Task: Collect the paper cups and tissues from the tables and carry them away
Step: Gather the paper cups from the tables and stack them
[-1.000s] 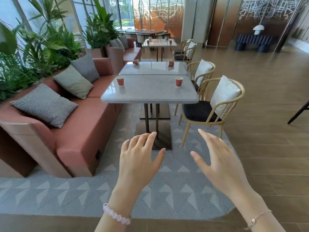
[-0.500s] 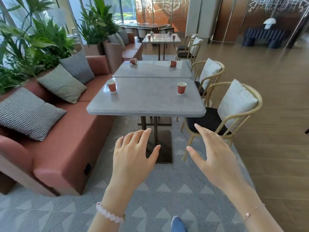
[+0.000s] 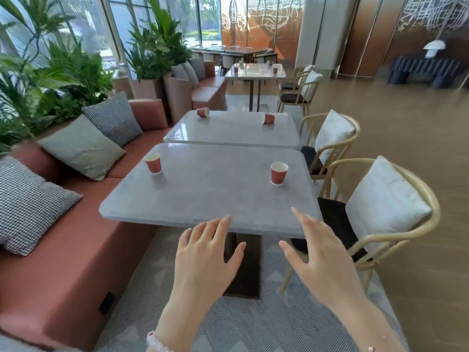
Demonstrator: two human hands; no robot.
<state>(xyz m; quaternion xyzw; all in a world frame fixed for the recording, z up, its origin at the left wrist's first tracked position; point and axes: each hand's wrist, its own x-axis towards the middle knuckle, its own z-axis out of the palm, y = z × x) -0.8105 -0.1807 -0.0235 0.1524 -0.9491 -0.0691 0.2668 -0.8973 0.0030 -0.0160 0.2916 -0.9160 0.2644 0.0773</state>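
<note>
flanking the grey table (image 3: pixel 203 199), sofa (image 3: pixel 76 250) left, chairs (image 3: pixel 396 224) right.

2 upright red cups (image 3: pixel 279 173), 2 toppled cups (image 3: pixel 268 119)

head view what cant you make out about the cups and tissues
Head view:
- Far table: the items on it are too small and blurred to name.
- Tissues: none can be made out.
- Left upright cup, right upright cup: contents hidden by their own walls.
- Left tipped cup, right tipped cup: insides too small to see.
</note>
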